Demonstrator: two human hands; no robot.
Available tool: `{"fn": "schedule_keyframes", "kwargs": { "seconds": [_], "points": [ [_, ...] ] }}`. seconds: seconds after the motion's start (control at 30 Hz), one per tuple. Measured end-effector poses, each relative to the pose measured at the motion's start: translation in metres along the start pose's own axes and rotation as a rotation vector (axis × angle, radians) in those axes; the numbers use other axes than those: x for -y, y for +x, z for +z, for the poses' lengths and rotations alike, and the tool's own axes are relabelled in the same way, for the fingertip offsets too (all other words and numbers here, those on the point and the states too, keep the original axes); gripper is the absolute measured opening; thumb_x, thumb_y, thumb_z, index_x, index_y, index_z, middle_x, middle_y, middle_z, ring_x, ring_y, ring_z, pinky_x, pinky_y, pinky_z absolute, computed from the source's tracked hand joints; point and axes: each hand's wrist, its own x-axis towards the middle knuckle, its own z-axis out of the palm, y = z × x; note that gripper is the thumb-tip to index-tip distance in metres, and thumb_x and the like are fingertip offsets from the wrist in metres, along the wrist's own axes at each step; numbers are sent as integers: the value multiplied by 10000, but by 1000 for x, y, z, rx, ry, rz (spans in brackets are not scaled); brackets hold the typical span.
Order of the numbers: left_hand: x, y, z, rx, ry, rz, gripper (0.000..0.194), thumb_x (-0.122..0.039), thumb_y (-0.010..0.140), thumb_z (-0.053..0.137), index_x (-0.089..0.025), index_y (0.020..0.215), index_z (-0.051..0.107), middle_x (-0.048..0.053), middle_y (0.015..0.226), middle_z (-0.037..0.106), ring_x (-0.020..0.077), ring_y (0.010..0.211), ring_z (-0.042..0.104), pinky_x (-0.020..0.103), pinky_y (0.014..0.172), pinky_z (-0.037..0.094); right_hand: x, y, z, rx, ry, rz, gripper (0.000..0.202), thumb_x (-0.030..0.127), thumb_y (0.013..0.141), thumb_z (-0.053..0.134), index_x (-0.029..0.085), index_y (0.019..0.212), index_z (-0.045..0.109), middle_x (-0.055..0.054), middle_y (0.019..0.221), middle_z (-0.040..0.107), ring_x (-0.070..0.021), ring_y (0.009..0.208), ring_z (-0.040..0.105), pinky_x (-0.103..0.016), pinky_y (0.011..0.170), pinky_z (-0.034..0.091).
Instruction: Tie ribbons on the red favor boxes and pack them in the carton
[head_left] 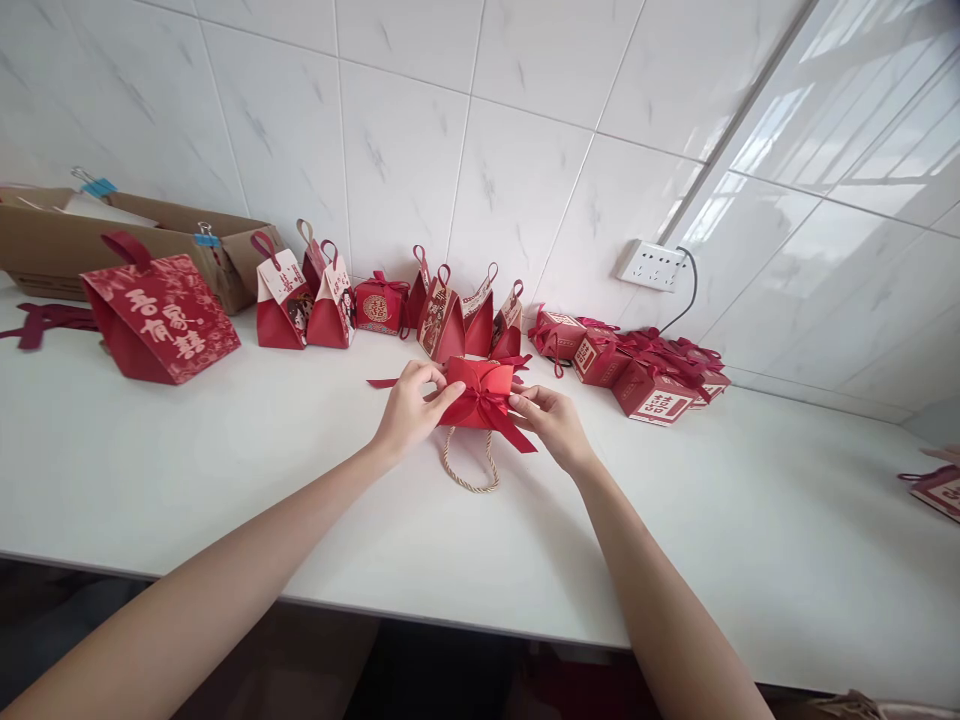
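A small red gift box (480, 376) with a folded, petal-like top is between my two hands on the white table. A red ribbon (491, 408) is tied in a bow across it, with one tail hanging to the lower right. My left hand (412, 408) grips the box's left side, its thumb on the top by the bow. At the right side, my right hand (553, 422) pinches the box and ribbon edge between thumb and fingers; exactly where the ribbon ends there is hidden. A twisted gold cord handle (471, 487) loops out toward me on the tabletop.
Several red and white candy boxes (442, 315) with ribbon loops line the tiled wall. A large red box (161, 320) stands left, before a cardboard carton (232, 262). Ribbon-tied boxes (656, 393) cluster right, below a power strip (655, 265). Another box (941, 490) is at the far right.
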Motion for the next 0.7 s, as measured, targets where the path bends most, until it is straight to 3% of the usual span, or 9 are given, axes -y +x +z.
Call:
{"fn": "schedule_keyframes", "kwargs": {
  "seconds": [0.13,0.37,0.47,0.6,0.7],
  "points": [
    [2,5,-2,21,-87,-84,268,-381,706,657,-189,584,515,46,931,588,210,964,583,381,939,428,1,1,0,-27,5,26,369,470,600,796,164,597,589,-81,1145,658,-238,991,653,-397,868,557],
    [9,10,-3,63,-343,-251,331,-406,575,765,-179,532,527,49,906,652,220,889,612,373,818,469,0,2,-2,-26,-12,44,388,514,592,782,173,570,598,-76,1116,662,-237,1016,633,-350,814,561],
    [9,10,-2,53,-297,-247,333,-417,612,736,-183,542,509,47,884,652,216,873,608,377,821,463,-1,3,-3,-41,-39,55,419,553,575,773,170,604,605,-71,1063,677,-212,896,656,-319,746,544],
    [6,5,1,8,-163,-177,284,-401,714,643,-190,599,491,46,936,622,201,924,588,372,906,419,-2,3,-4,-83,-118,55,468,597,579,747,160,654,599,-38,782,677,-156,691,612,-270,621,462],
    [4,1,5,-35,-57,-102,235,-367,783,569,-201,651,468,42,936,590,191,944,569,350,914,407,-3,3,-3,-67,-114,33,466,597,608,730,158,670,585,-6,688,628,-129,633,562,-255,600,418]
  ]
}}
